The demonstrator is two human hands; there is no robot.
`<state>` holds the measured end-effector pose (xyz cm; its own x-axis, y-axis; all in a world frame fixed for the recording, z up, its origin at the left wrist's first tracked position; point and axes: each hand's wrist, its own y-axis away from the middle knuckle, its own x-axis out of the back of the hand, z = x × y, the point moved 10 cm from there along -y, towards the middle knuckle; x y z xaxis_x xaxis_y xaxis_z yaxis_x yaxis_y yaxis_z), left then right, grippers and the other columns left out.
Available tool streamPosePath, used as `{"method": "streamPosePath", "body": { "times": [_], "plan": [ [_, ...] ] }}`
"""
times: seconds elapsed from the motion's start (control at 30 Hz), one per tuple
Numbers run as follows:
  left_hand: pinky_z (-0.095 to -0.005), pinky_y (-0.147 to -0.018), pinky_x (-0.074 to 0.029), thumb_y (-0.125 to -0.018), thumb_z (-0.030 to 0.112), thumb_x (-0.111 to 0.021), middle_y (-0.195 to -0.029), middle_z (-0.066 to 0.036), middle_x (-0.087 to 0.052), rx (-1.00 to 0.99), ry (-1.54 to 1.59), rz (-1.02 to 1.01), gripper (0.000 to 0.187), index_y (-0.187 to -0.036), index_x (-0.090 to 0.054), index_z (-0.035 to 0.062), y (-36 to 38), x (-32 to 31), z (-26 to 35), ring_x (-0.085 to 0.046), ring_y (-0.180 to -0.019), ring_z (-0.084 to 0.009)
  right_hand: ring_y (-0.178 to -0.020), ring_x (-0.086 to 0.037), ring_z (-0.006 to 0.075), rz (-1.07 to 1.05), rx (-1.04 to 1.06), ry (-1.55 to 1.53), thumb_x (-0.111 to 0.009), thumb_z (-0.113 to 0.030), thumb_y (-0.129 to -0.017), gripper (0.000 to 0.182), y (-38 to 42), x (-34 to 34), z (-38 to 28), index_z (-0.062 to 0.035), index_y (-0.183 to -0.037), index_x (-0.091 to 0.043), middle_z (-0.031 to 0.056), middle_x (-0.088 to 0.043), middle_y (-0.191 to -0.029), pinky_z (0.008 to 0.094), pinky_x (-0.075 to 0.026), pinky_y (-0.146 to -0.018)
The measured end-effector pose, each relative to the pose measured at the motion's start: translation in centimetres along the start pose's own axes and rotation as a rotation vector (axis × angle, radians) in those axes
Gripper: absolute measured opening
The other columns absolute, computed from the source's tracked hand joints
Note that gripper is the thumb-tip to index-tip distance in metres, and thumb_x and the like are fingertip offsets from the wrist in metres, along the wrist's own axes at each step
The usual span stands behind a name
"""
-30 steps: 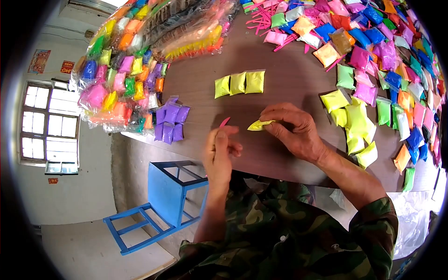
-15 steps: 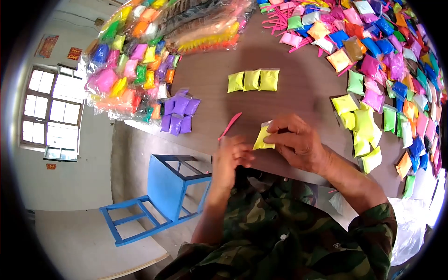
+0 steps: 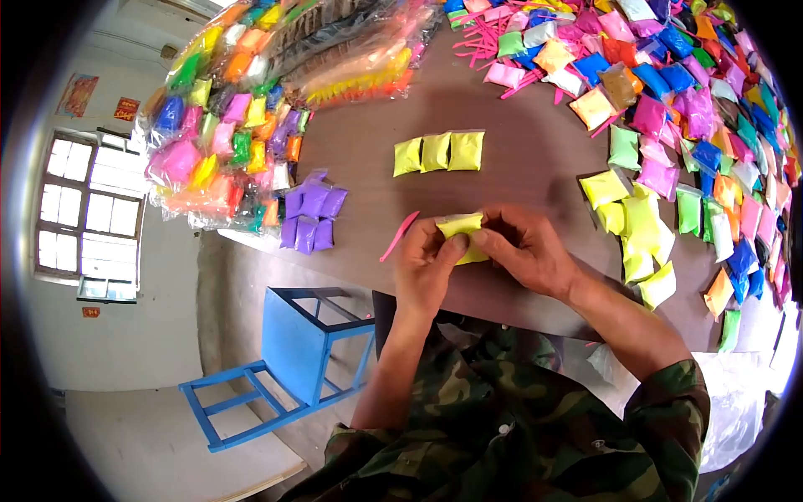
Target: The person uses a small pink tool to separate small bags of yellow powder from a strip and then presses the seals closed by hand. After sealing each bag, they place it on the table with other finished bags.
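A small soft yellow packet (image 3: 460, 224) is pinched between both my hands near the table's front edge. My left hand (image 3: 425, 269) is closed on its left side, thumb on the front. From the right, my right hand (image 3: 531, 255) grips the same packet with thumb and fingers, hiding part of it. Just left of my left hand lies a thin pink plastic tool (image 3: 400, 236). Beyond my hands, three yellow packets (image 3: 436, 154) lie side by side in a row. To the right is a loose heap of yellow packets (image 3: 641, 227).
Purple packets (image 3: 314, 202) sit at the table's left edge, below large clear bags (image 3: 226, 142) of colourful packets. A big mixed pile of packets (image 3: 677, 109) and pink tools (image 3: 481, 38) covers the right and far right. A blue chair (image 3: 294, 343) stands at left.
My left hand has come up and right to the yellow packet and now grips it along with my right hand. The view has shifted slightly.
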<state>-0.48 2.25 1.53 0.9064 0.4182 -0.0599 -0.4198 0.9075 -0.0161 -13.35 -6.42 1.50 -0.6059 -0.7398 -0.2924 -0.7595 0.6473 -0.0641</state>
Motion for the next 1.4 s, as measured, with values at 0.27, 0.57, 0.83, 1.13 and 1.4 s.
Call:
{"method": "streamPosePath", "body": {
  "times": [0.27,0.57,0.83,1.13,1.4],
  "plan": [
    [-0.0223,-0.078,-0.046,-0.105,0.023,-0.066,-0.1,-0.001,-0.066,0.089,0.045,0.044,0.028,-0.118,-0.064,-0.0018,0.0,-0.7,-1.5,-0.058,-0.089,-0.0058,-0.08,-0.054,0.0035,0.064,0.069,0.1,-0.069,-0.018,-0.102,0.018,-0.1,0.7,0.4,0.0,-0.104,-0.069,-0.0038,-0.064,-0.087,0.0238,-0.047,-0.07],
    [-0.0208,-0.066,-0.039,-0.104,0.025,-0.067,-0.086,0.004,-0.059,0.055,-0.086,0.044,0.026,-0.109,-0.068,-0.0015,0.1,-1.4,-0.9,-0.048,-0.078,-0.0014,-0.08,-0.053,0.0038,0.086,0.01,0.085,-0.068,-0.019,-0.102,0.02,-0.1,1.1,0.5,0.0009,-0.105,-0.068,-0.0035,-0.062,-0.087,0.0239,-0.046,-0.069],
    [-0.0207,-0.071,-0.043,-0.104,0.022,-0.066,-0.094,0.002,-0.062,0.008,-0.259,-0.064,0.026,-0.112,-0.068,-0.0024,-0.3,-1.8,-0.3,-0.052,-0.083,-0.0031,-0.082,-0.055,0.0048,0.111,0.036,0.109,-0.066,-0.017,-0.103,0.017,-0.1,1.2,-0.3,0.0007,-0.103,-0.068,-0.0011,-0.065,-0.088,0.0254,-0.049,-0.072],
    [-0.0215,-0.073,-0.047,-0.104,0.02,-0.066,-0.094,0.0,-0.064,0.127,-0.062,-0.063,0.026,-0.116,-0.067,-0.0027,0.2,-1.7,-1.5,-0.056,-0.083,-0.0045,-0.081,-0.058,0.0052,0.101,0.011,0.125,-0.066,-0.017,-0.102,0.018,-0.3,1.6,0.5,0.001,-0.104,-0.068,-0.0003,-0.067,-0.086,0.0261,-0.051,-0.071],
    [-0.022,-0.071,-0.047,-0.103,0.018,-0.067,-0.093,0.0,-0.065,0.063,-0.053,-0.015,0.027,-0.12,-0.065,-0.0025,0.2,-1.3,-1.5,-0.057,-0.08,-0.0055,-0.08,-0.058,0.0059,0.082,0.07,0.102,-0.067,-0.018,-0.102,0.019,-0.1,0.7,-0.3,0.0014,-0.103,-0.067,0.0008,-0.066,-0.085,0.0266,-0.051,-0.07]
  ]
}}
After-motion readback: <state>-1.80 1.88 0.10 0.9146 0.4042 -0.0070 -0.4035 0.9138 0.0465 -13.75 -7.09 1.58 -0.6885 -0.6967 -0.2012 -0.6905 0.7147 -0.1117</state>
